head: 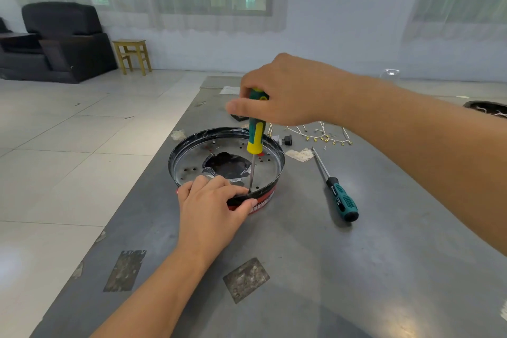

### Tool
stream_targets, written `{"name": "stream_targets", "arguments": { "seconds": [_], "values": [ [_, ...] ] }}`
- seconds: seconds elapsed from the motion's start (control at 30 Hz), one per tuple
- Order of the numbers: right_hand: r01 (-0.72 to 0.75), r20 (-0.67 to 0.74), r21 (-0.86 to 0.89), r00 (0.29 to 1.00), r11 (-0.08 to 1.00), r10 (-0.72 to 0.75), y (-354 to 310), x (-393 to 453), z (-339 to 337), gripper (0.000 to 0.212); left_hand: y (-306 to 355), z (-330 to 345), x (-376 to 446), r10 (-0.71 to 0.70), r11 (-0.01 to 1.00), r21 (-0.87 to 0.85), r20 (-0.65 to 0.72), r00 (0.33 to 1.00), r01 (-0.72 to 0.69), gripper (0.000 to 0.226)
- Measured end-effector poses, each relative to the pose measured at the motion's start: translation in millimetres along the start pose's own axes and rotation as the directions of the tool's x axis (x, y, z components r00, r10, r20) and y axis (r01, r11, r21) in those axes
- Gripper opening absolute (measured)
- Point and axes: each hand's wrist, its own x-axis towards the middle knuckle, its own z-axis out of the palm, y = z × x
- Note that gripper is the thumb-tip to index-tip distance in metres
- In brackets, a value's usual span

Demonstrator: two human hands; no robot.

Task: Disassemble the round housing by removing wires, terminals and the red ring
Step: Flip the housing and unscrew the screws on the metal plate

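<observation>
The round housing (192, 170) sits on the grey table, a black-rimmed pan with a perforated metal floor and a ragged hole in the middle. A red ring (263, 200) with white lettering wraps its near outer wall. My left hand (211, 208) grips the near rim, fingers inside and thumb on the red ring. My right hand (285, 93) holds a green and yellow screwdriver (256, 134) upright; its tip meets the inner wall just beside my left fingers. Removed white wires with yellow terminals (321, 136) lie behind the housing.
A second screwdriver (340, 195) with a dark teal handle lies right of the housing. A small black part (287, 140) and paper scraps (300, 154) rest near the wires. Another dark round object (488, 108) sits at the far right. The table's left edge (153, 151) runs diagonally.
</observation>
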Motion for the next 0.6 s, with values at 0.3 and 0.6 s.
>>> {"name": "stream_targets", "arguments": {
  "seconds": [0.3,0.6],
  "values": [
    [0.023,0.037,0.083,0.999,0.996,-0.026,5,2,4,0.034,0,-1,0,-0.009,1.0,0.009,0.01,1.0,0.009,0.031],
    [0.0,0.094,0.24,0.995,0.971,-0.023,-1,0,2,0.027,-1,0,1,-0.006,1.0,0.016,0.01,1.0,0.006,0.031]
  ]
}}
